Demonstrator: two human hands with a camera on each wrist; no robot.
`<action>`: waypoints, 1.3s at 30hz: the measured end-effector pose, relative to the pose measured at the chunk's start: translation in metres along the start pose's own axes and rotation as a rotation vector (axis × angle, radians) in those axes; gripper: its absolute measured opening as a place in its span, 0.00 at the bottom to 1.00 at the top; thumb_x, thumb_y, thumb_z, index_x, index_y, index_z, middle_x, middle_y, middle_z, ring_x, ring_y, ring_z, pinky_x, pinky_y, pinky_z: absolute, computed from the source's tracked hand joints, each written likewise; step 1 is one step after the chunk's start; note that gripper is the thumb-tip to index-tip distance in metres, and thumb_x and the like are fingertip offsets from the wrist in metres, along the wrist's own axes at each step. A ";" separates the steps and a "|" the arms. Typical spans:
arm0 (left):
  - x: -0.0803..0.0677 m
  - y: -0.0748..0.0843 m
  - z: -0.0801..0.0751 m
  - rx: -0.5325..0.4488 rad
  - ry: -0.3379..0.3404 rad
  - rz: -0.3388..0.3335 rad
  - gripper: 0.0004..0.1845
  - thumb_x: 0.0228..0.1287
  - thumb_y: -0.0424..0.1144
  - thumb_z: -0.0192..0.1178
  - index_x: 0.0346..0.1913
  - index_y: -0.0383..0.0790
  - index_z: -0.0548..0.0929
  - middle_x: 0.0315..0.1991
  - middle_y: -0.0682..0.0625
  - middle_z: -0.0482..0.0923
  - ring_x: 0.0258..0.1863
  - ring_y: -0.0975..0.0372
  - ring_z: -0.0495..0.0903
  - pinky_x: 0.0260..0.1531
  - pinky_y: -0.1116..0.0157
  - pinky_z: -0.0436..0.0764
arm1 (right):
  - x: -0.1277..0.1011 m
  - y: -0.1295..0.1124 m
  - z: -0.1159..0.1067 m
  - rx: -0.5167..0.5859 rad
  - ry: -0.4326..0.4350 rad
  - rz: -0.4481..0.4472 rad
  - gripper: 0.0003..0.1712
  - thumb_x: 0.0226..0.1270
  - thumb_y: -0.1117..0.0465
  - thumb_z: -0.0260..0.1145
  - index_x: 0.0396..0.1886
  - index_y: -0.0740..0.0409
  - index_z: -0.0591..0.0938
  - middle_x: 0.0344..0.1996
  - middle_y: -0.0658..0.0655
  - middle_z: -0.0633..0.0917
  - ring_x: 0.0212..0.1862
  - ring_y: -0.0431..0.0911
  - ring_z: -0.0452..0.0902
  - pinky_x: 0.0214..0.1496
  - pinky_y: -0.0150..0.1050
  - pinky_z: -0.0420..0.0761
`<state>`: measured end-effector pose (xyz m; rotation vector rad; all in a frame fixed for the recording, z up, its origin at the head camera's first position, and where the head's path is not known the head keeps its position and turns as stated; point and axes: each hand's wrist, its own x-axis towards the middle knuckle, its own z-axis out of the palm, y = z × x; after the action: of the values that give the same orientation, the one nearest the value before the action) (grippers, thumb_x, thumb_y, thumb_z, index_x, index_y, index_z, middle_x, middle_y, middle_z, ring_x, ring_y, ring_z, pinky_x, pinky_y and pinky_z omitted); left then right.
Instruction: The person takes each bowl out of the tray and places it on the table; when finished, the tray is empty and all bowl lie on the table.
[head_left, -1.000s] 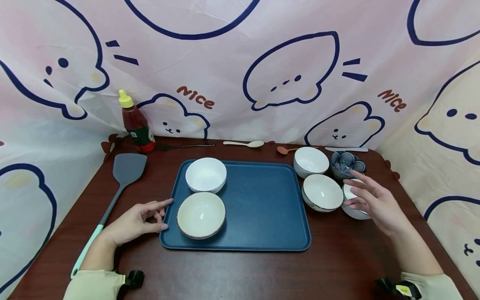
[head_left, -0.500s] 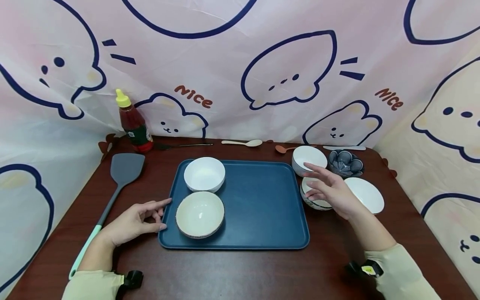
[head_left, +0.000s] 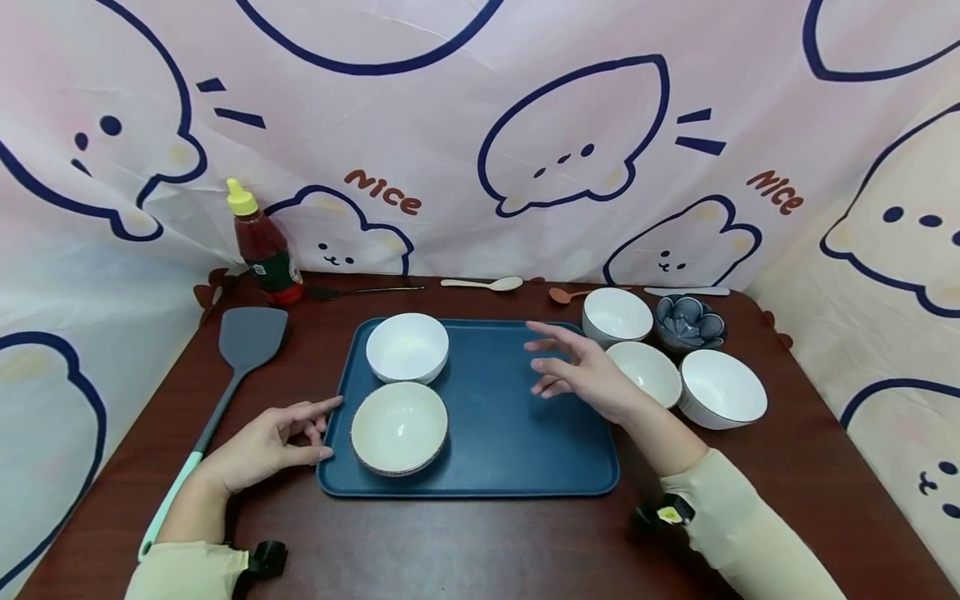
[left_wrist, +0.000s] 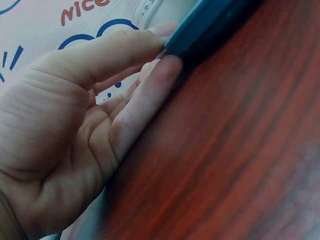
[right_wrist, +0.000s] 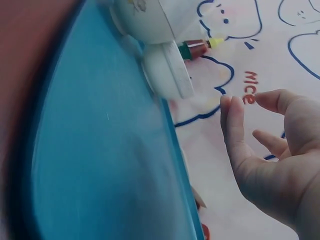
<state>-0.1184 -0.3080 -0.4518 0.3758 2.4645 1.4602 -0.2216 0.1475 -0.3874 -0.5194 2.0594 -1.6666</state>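
Note:
In the head view a blue tray (head_left: 517,450) lies on the table with two bowls on its left half: a plain white bowl (head_left: 407,346) at the back and a cream bowl (head_left: 400,427) in front. My left hand (head_left: 258,442) touches the tray's left rim with index finger and thumb spread along it; the left wrist view shows fingertips right at the rim (left_wrist: 187,30). Over the tray's right half hovers my right hand (head_left: 581,371), fingers apart and nothing between them. In the right wrist view the right hand (right_wrist: 275,160) is seen above the tray (right_wrist: 100,140).
Right of the tray stand a white bowl (head_left: 617,313), a cream bowl (head_left: 648,371) partly behind my right arm, another white bowl (head_left: 722,389) and a dark petal-shaped bowl (head_left: 688,322). A spatula (head_left: 252,337) and sauce bottle (head_left: 267,250) are left. Cutlery, including a pale spoon (head_left: 495,284), lines the back edge.
My right hand has moved left from above the right-hand bowls to above the tray, carrying nothing. The left hand has stayed at the tray's rim, and the bowls have kept their places.

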 end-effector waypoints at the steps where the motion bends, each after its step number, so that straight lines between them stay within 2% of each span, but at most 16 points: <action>1: -0.001 0.000 -0.001 0.005 0.002 0.001 0.36 0.61 0.40 0.71 0.71 0.40 0.71 0.41 0.44 0.75 0.39 0.63 0.78 0.40 0.70 0.76 | 0.005 -0.001 0.004 0.004 -0.009 0.007 0.36 0.73 0.54 0.64 0.77 0.40 0.63 0.69 0.65 0.69 0.43 0.54 0.88 0.44 0.43 0.86; 7: -0.003 -0.001 -0.006 0.028 0.019 0.014 0.36 0.61 0.40 0.71 0.71 0.40 0.71 0.40 0.45 0.75 0.38 0.64 0.78 0.39 0.71 0.76 | 0.038 -0.003 0.031 0.038 -0.061 0.056 0.36 0.73 0.55 0.65 0.77 0.40 0.63 0.69 0.65 0.70 0.44 0.52 0.88 0.48 0.44 0.85; 13: -0.003 -0.003 -0.004 -0.012 0.015 0.016 0.36 0.61 0.39 0.70 0.71 0.38 0.70 0.41 0.43 0.75 0.38 0.63 0.78 0.39 0.71 0.77 | 0.063 -0.002 0.057 0.063 -0.099 0.086 0.36 0.73 0.58 0.64 0.77 0.41 0.62 0.69 0.65 0.69 0.45 0.52 0.88 0.49 0.44 0.85; 22: -0.002 -0.003 0.002 -0.040 0.000 0.007 0.36 0.61 0.39 0.71 0.71 0.37 0.71 0.41 0.43 0.74 0.39 0.63 0.77 0.39 0.70 0.77 | 0.083 0.002 0.082 0.104 -0.119 0.125 0.39 0.72 0.58 0.65 0.78 0.41 0.60 0.67 0.62 0.69 0.44 0.51 0.88 0.49 0.44 0.85; 28: -0.001 -0.002 0.001 -0.019 0.003 0.015 0.36 0.60 0.39 0.71 0.71 0.38 0.71 0.41 0.44 0.75 0.38 0.63 0.78 0.39 0.70 0.76 | 0.099 0.003 0.091 0.124 -0.119 0.126 0.44 0.72 0.58 0.66 0.80 0.42 0.55 0.67 0.65 0.68 0.41 0.49 0.88 0.48 0.43 0.85; 34: -0.001 -0.003 0.002 -0.025 0.003 0.017 0.36 0.60 0.39 0.71 0.71 0.39 0.71 0.41 0.44 0.75 0.38 0.63 0.78 0.39 0.70 0.77 | 0.107 0.004 0.099 0.144 -0.112 0.207 0.44 0.73 0.58 0.65 0.80 0.36 0.53 0.64 0.65 0.68 0.37 0.47 0.87 0.45 0.43 0.86; 39: -0.001 -0.003 0.002 -0.030 -0.002 0.007 0.36 0.60 0.40 0.71 0.71 0.39 0.71 0.41 0.43 0.75 0.38 0.63 0.78 0.39 0.70 0.77 | 0.107 0.007 0.103 0.174 -0.102 0.210 0.43 0.74 0.61 0.62 0.80 0.33 0.52 0.58 0.66 0.70 0.36 0.47 0.86 0.45 0.43 0.86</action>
<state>-0.1172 -0.3080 -0.4551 0.3805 2.4392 1.4963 -0.2538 0.0070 -0.4228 -0.3112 1.8078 -1.6396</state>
